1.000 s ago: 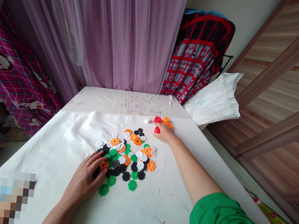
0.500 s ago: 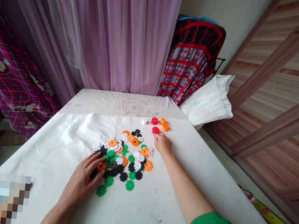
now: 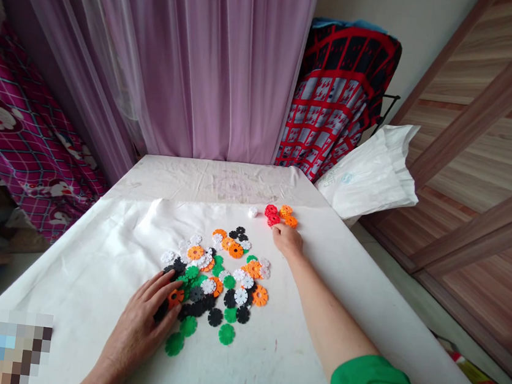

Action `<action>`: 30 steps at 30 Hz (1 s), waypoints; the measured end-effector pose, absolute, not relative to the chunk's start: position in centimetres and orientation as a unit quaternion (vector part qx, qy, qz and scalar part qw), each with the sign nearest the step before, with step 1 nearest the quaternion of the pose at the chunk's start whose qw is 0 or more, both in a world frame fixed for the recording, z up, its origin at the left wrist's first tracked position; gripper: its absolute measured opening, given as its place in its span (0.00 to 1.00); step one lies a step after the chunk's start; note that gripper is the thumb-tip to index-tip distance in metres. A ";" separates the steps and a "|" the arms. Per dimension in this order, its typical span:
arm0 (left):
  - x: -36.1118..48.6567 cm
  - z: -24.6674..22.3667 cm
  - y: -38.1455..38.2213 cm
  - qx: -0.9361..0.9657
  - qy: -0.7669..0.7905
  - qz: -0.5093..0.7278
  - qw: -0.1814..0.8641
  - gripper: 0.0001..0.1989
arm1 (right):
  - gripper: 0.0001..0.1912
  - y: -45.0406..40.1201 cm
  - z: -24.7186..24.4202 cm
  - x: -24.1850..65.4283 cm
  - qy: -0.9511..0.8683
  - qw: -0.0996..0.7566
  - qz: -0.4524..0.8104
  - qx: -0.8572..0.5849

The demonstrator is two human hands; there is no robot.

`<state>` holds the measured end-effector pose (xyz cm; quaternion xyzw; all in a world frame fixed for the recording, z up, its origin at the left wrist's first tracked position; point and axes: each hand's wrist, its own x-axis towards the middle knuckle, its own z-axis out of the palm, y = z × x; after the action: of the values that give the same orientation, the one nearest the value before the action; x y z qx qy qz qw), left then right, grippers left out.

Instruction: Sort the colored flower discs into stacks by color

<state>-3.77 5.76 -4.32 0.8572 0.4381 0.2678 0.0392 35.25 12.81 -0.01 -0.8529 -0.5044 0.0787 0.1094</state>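
Left hand, loosely spread, covering some discs | right hand, narrow at red stacks, hold unclear | orange stacks adjacent; bag beside table

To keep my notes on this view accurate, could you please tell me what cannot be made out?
All in the head view:
Under the left hand: palm and fingers cover any discs there.
Whether the right hand grips or only touches the nearer red stack: too small, fingertips partly hidden.
Disc count in the orange stacks: too small.
Inside the white bag: hidden by its sides.
Lower-left patch: pixelated.
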 end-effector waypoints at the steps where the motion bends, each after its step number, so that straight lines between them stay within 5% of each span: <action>1: -3.8 -4.3 5.8 0.857 0.438 0.269 0.039 0.21 | 0.20 12.8 0.0 35.2 -0.502 0.111 0.081 -0.854; 23: -3.9 -4.3 5.8 0.857 0.440 0.263 0.047 0.21 | 0.18 13.3 -0.8 34.7 -0.498 0.183 0.121 -0.839; 30: -3.7 -4.3 6.0 0.858 0.438 0.265 0.046 0.22 | 0.19 9.6 -2.3 33.6 -0.502 0.344 0.139 -0.781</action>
<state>-3.71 5.97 -4.32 0.8578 0.4379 0.2653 0.0459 33.57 9.62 -2.26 -0.7810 -0.5024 0.1386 0.3440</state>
